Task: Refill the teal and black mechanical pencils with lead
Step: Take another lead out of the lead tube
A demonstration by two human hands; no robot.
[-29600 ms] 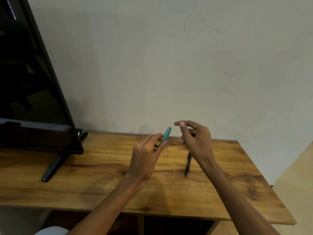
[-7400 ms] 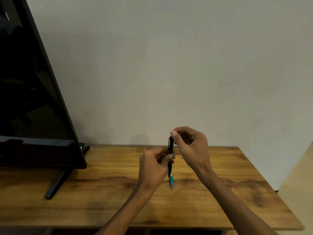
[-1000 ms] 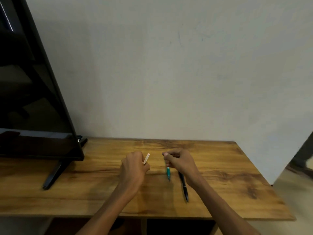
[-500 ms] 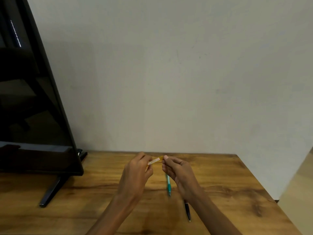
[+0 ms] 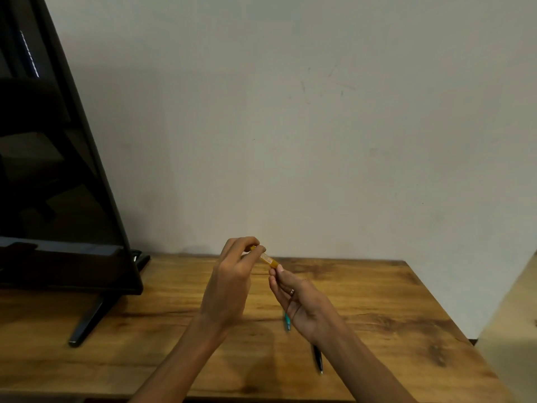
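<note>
My left hand holds a small lead tube, pale with a yellow end, raised above the wooden table. My right hand pinches the tube's yellow end with its fingertips. The teal pencil lies on the table under my right hand, only its tip end showing. The black pencil lies beside it nearer to me, its upper part hidden by my right wrist.
A large black screen on a slanted stand foot fills the left of the table. A plain wall rises right behind the table. The table's right edge drops off to the floor.
Both hands have lifted the lead tube higher above the table. My right hand has turned palm-up while its fingertips grip the tube's yellow end. Both pencils stay on the table.
</note>
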